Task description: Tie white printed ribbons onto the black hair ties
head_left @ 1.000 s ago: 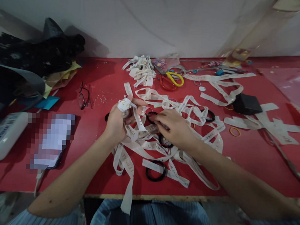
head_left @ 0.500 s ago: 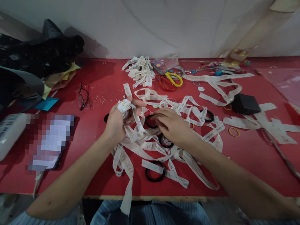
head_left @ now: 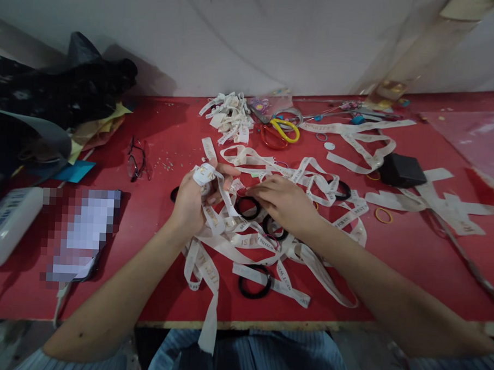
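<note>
Left hand [head_left: 192, 200] raised a little off the red bench [head_left: 167, 127], fingers curled and clamped on a white printed ribbon [head_left: 219, 205] that wraps over the fingertips and trails down into the tangle at centre, one end hanging over the near edge. Right hand [head_left: 285, 203] palm down just right of it, fingers together and pressed onto the ribbon loops, fingertips beside a black hair tie [head_left: 248, 207]; whether anything is pinched underneath cannot be told. Second black hair tie [head_left: 274, 228] partly under the right wrist, a third [head_left: 255, 281] nearer, lying across a ribbon strip. Farther off, yellow-and-red scissors [head_left: 282, 132] next to a small heap of cut ribbon pieces [head_left: 229, 117]. Glasses [head_left: 135, 158] to the left, folded on the bench. Black box [head_left: 403, 170] to the right, with a yellow rubber band [head_left: 384, 215] near it.
</note>
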A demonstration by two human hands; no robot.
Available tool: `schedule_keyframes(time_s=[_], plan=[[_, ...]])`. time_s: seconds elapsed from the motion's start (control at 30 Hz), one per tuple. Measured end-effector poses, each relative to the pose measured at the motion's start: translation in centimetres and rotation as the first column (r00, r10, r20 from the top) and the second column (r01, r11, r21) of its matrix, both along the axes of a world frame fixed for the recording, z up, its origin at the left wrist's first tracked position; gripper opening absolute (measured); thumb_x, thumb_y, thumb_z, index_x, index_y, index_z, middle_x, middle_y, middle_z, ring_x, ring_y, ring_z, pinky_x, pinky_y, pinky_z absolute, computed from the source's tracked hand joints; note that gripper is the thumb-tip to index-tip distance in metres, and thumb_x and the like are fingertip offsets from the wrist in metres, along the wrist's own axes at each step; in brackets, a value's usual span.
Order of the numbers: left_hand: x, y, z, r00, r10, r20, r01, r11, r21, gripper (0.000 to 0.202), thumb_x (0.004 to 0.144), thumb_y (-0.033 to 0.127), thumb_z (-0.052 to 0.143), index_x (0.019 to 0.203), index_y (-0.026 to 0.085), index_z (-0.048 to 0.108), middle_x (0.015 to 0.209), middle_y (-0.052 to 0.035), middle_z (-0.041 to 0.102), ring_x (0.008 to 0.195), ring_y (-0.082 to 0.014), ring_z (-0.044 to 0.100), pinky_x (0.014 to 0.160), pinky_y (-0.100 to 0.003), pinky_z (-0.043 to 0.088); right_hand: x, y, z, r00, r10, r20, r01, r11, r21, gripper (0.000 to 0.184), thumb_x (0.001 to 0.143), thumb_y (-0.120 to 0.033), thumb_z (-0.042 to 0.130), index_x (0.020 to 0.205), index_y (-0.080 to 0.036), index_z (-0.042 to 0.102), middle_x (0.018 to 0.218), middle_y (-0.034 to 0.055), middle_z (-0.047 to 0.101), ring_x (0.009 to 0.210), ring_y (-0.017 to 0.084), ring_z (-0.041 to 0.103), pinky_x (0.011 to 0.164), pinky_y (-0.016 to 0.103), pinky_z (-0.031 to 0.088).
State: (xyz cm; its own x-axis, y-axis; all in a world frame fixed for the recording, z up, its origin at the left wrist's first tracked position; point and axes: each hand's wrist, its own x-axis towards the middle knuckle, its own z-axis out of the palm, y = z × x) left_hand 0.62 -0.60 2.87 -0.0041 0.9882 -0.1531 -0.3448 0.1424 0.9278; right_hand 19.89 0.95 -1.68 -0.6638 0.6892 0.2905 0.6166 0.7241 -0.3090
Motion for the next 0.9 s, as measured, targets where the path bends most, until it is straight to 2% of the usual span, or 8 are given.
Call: schedule_keyframes(time_s=[0.2, 0.33, 0.4, 0.47, 0.63, 0.73, 0.9], plan=[[-0.1, 0.1, -0.1, 1.000, -0.007, -0.006, 0.007, 1.000, 0.014, 0.035, 0.084, 0.043, 0.057, 0.067, 0.013, 0.066, 0.055, 0.0008, 0.050, 0.037, -0.0018, 0.031, 0.034, -0.016, 0.020, -0.1, -0.7, 0.4, 0.988, -0.077, 0.136, 0.060, 0.990, 0.129, 0.020, 0.094, -0.023, 0.051, 0.094, -0.017, 0.070, 0.100, 0.0059, 0.069, 0.094, 0.022, 0.056, 0.082, 0.035, 0.045], [-0.1, 0.0, -0.2, 0.999, -0.033, 0.022, 0.033, 0.999, 0.022, 0.034, 0.083, 0.043, 0.058, 0.068, 0.013, 0.066, 0.056, 0.0007, 0.050, 0.038, -0.0018, 0.030, 0.035, -0.016, 0.022, -0.3, -1.1, 1.0, 0.971, -0.097, 0.220, 0.062, 0.985, 0.160, 0.020, 0.094, -0.021, 0.052, 0.106, -0.018, 0.068, 0.104, 0.0057, 0.068, 0.095, 0.023, 0.055, 0.081, 0.035, 0.045], [-0.1, 0.0, -0.2, 0.999, -0.040, 0.030, 0.039, 0.999, 0.021, 0.034, 0.083, 0.043, 0.058, 0.067, 0.013, 0.066, 0.056, 0.0008, 0.049, 0.038, -0.0018, 0.030, 0.035, -0.016, 0.021, -0.4, -1.2, 1.2, 0.965, -0.095, 0.245, 0.057, 0.986, 0.158, 0.021, 0.093, -0.020, 0.053, 0.109, -0.019, 0.067, 0.107, 0.0057, 0.068, 0.097, 0.023, 0.055, 0.081, 0.035, 0.045], [0.0, 0.0, -0.1, 0.999, -0.035, 0.026, 0.034, 0.999, 0.014, 0.035, 0.083, 0.043, 0.058, 0.066, 0.014, 0.066, 0.055, 0.0007, 0.049, 0.038, -0.0022, 0.029, 0.035, -0.017, 0.021, -0.6, -1.3, 1.3, 0.960, -0.102, 0.260, 0.063, 0.986, 0.155, 0.019, 0.093, -0.019, 0.052, 0.104, -0.018, 0.068, 0.106, 0.0069, 0.068, 0.097, 0.023, 0.055, 0.080, 0.035, 0.044], [-0.1, 0.1, -0.2, 0.999, -0.034, 0.023, 0.033, 0.999, 0.023, 0.034, 0.082, 0.044, 0.058, 0.066, 0.014, 0.066, 0.055, 0.0006, 0.049, 0.039, -0.0028, 0.029, 0.036, -0.018, 0.022, -0.7, -1.5, 1.6, 0.944, -0.191, 0.268, 0.144, 0.972, 0.185, 0.021, 0.095, -0.020, 0.048, 0.090, -0.015, 0.067, 0.094, 0.0092, 0.068, 0.090, 0.024, 0.058, 0.073, 0.035, 0.043], [-0.2, 0.2, -0.4, 0.998, -0.046, 0.038, 0.045, 0.998, 0.033, 0.033, 0.082, 0.043, 0.059, 0.068, 0.014, 0.067, 0.056, 0.0010, 0.049, 0.039, -0.0022, 0.030, 0.037, -0.017, 0.023, -0.6, -1.5, 1.7, 0.936, -0.228, 0.267, 0.182, 0.966, 0.186, 0.020, 0.093, -0.022, 0.049, 0.087, -0.015, 0.066, 0.087, 0.0095, 0.067, 0.083, 0.023, 0.060, 0.068, 0.034, 0.041], [-0.1, 0.1, -0.4, 0.999, -0.045, 0.020, 0.044, 0.999, 0.025, 0.034, 0.081, 0.045, 0.060, 0.068, 0.014, 0.067, 0.055, 0.0010, 0.049, 0.039, -0.0031, 0.028, 0.036, -0.018, 0.022, -0.5, -1.4, 1.8, 0.932, -0.263, 0.250, 0.250, 0.965, 0.081, 0.011, 0.087, -0.022, 0.056, 0.086, -0.016, 0.065, 0.084, 0.0084, 0.068, 0.079, 0.023, 0.062, 0.068, 0.034, 0.041]])
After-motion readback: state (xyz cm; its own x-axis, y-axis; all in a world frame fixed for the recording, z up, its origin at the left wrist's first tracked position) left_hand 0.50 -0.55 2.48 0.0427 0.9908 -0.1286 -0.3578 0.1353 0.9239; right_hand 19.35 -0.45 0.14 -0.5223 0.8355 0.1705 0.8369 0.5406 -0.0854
